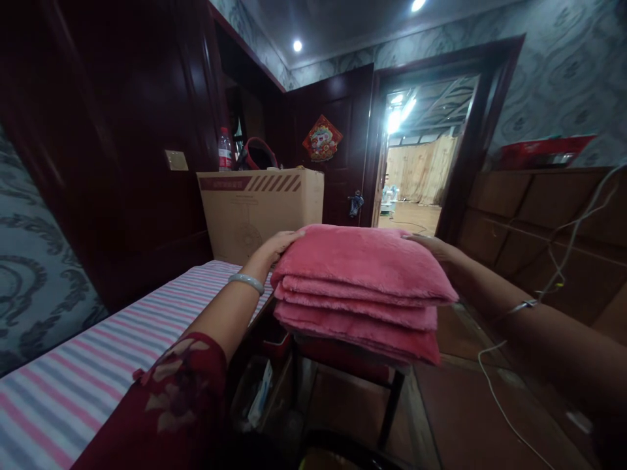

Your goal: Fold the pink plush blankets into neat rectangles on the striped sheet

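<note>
Steadying a folded pink blanket (362,287) stacked on a dark chair (386,385) beside the striped bed (98,365), left hand (277,245) and right hand (431,247) flat on its far corners, fingers open; squaring needs even pressure.

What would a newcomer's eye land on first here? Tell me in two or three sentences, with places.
The folded pink blanket dominates the centre, stacked on a dark stool, with the left hand and right hand resting on its far corners. Behind it to the left stands a cardboard box, beside a striped bed sheet. The bright open doorway glows at the back.
</note>
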Motion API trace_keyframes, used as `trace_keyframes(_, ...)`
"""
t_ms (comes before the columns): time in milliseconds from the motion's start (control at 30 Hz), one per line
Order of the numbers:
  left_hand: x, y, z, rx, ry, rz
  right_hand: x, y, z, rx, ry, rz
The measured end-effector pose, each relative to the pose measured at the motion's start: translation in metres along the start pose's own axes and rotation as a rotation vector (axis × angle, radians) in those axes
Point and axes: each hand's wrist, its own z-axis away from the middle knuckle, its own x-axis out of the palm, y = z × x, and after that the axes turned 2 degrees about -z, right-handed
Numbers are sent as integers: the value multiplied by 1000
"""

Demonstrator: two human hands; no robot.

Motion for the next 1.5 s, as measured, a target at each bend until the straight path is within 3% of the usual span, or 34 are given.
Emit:
trace_keyframes(133, -4, 10, 5, 65, 60, -184, -9, 0, -7, -69, 24, 106)
trace_keyframes(233, 0, 20, 13, 173, 145, -357, -19, -7, -9, -167, 133, 323)
trace_keyframes(300, 7, 27, 21, 292, 162, -432, -23, -15, -7, -284, 216, 511)
trace_keyframes(367, 16, 34, 32, 410, 127, -510, -23, -24, -1, -506, 217, 660)
trace_keyframes(467, 29, 40, 48, 562, 13, -650, -12, -31, 14, -838, 41, 742)
trace_keyframes(533, 33, 41, 58, 628, -54, -728, -1, -31, 23, -867, -127, 765)
trace_keyframes(600, 34, 39, 66, 661, -65, -779, 7, -30, 30, -780, -278, 802)
trace_keyframes(667, 29, 35, 72, 687, -11, -808, 12, -31, 34, -705, -332, 836)
trace_keyframes(733, 21, 29, 80, 703, 77, -824, 16, -37, 39, -728, -269, 867)
trace_keyframes(833, 4, 21, 101, 716, 206, -847, 32, -48, 61, -927, -154, 822)
trace_keyframes(933, -17, 7, 134, 729, 336, -890, 70, -44, 107, -1155, -191, 669)
trace_keyframes(1000, -30, -10, 164, 734, 443, -912, 104, -22, 144, -1244, -367, 647)
trace_keyframes(1067, -43, -36, 199, 721, 550, -930, 139, 16, 179, -1256, -755, 693)
trace_keyframes(1167, -54, -91, 271, 630, 666, -966, 180, 93, 218, -1313, -1395, 934)
trace_keyframes(1233, -54, -130, 330, 521, 698, -981, 201, 145, 234, -1311, -1650, 1079)
trace_keyframes(1300, -49, -164, 394, 372, 660, -967, 224, 194, 242, -1190, -1774, 1097)
trace_keyframes(1367, -40, -190, 459, 149, 620, -942, 253, 239, 243, -1044, -1779, 1028)
trace_keyframes(1433, -31, -207, 523, -47, 706, -919, 285, 286, 241, -928, -1748, 1008)
trace_keyframes(1500, -20, -215, 585, -216, 884, -902, 314, 338, 240, -869, -1713, 1029)
